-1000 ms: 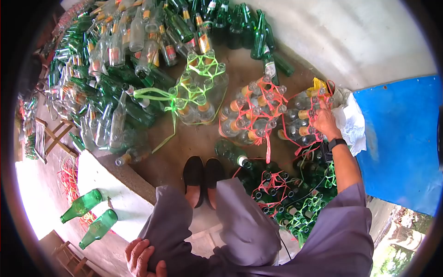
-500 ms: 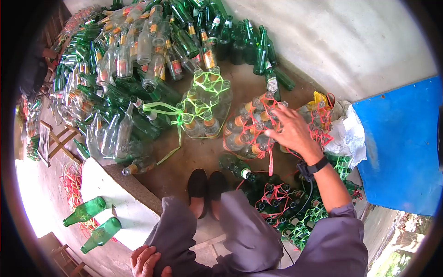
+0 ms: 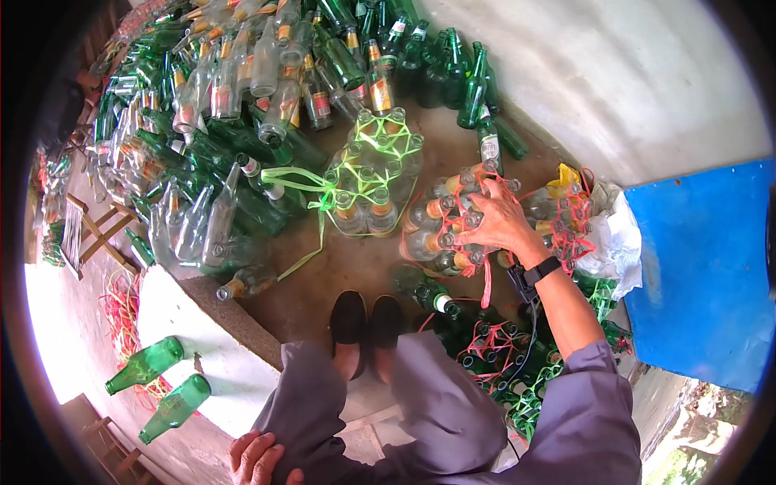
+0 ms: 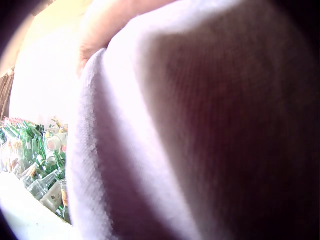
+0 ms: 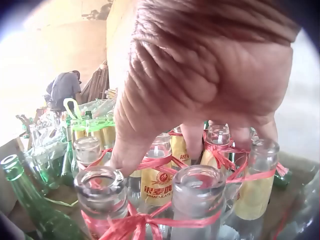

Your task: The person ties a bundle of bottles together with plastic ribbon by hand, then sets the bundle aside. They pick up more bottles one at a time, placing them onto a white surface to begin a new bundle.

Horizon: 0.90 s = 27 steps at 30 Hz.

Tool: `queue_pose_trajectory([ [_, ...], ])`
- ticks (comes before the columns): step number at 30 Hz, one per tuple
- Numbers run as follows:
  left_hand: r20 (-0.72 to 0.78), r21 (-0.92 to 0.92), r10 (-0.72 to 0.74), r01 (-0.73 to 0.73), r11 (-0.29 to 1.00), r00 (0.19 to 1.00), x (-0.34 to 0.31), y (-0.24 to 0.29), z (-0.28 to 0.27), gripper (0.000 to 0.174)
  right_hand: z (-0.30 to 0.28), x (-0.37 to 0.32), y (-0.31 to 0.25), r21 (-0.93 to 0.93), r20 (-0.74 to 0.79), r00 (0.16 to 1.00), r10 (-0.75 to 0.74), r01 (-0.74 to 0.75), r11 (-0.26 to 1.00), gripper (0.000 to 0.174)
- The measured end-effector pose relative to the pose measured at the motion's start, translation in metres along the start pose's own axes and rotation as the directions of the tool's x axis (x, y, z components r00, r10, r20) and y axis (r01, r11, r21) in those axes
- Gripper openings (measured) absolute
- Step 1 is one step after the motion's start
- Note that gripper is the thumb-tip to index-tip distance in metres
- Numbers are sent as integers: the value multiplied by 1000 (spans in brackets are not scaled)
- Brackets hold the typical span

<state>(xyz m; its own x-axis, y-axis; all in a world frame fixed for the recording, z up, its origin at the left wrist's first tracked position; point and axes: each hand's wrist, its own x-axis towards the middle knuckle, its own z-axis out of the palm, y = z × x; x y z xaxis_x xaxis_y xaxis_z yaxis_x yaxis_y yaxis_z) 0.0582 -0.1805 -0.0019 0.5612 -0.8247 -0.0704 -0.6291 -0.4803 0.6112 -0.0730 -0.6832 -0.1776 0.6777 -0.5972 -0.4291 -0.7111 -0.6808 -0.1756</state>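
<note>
Head view: my right hand point(image 3: 503, 226) has fingers spread among clear glass bottles point(image 3: 423, 245) tied with red plastic ribbon point(image 3: 487, 286) on brown floor point(image 3: 356, 263), can't tell if gripping; best hold several necks evenly.

Clear glass bottles point(image 3: 440, 214), one bundle: standing upright, packed close together on the floor point(image 3: 364, 267). Mouths open; yellow neck labels point(image 5: 157, 187) with red lettering. Red string point(image 5: 137, 220) laced around the necks, knotted between two, a loose tail trailing.
</note>
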Motion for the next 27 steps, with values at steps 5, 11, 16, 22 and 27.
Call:
queue_pose_trajectory([
  [5, -4, 1, 9, -9, 1000, 1000, 1, -4, -2, 32, 22, 3, 15, 113, -97, 995, 4, 7, 994, 92],
  [11, -2, -4, 14, -14, 1000, 1000, 12, -2, -3, 32, 31, 9, -1, 8, -163, 985, 50, -49, 999, 61],
  [16, 8, -9, 79, -79, 997, 997, 29, 6, 0, 32, 36, 9, -13, -56, -240, 961, 139, -157, 986, 59],
  [22, 48, -18, 60, -59, 998, 997, 44, 10, 0, 33, 40, 10, 0, -22, -241, 969, 47, -54, 998, 46],
  [27, 83, -9, 45, -45, 999, 996, 59, 11, -1, 34, 27, 5, -5, -48, -248, 969, 21, -34, 998, 48],
])
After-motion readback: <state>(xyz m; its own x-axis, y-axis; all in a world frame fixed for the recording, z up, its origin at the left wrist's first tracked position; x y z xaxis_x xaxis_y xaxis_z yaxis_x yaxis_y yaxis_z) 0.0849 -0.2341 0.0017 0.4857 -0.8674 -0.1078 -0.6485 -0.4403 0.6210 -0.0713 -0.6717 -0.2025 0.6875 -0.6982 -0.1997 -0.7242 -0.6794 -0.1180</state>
